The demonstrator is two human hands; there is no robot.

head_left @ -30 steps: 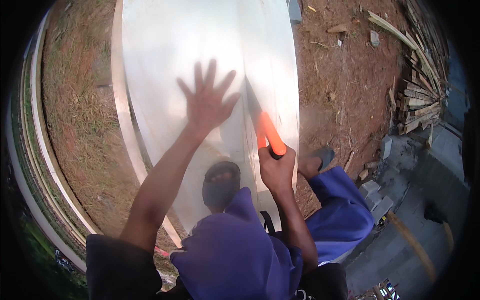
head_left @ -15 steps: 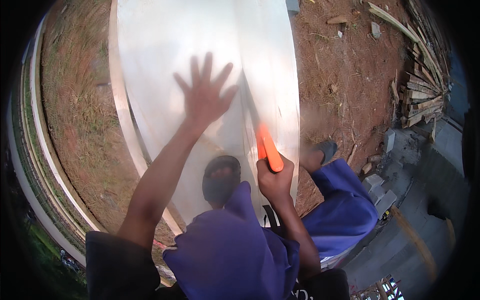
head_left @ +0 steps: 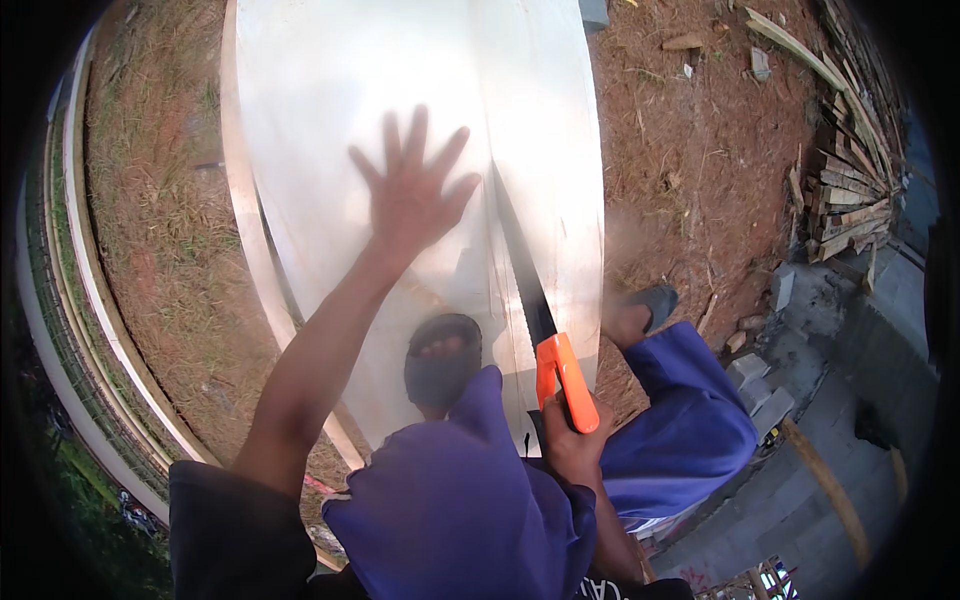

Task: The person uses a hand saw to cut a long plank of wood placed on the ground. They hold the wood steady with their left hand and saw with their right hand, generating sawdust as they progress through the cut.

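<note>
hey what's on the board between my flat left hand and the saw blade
Nothing: in the head view, only bare pale wooden board lies between the spread left hand and the dark blade of the orange-handled handsaw.

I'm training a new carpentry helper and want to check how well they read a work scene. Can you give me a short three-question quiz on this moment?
1. True or false: the left hand lies flat with fingers spread on the white board.
2. Which hand grips the hand saw by its orange handle?
A) left hand
B) right hand
C) both hands
3. Fill in: a foot in a dark ______ presses on the near end of the board.

Key: 1 true; 2 B; 3 sandal.
</note>
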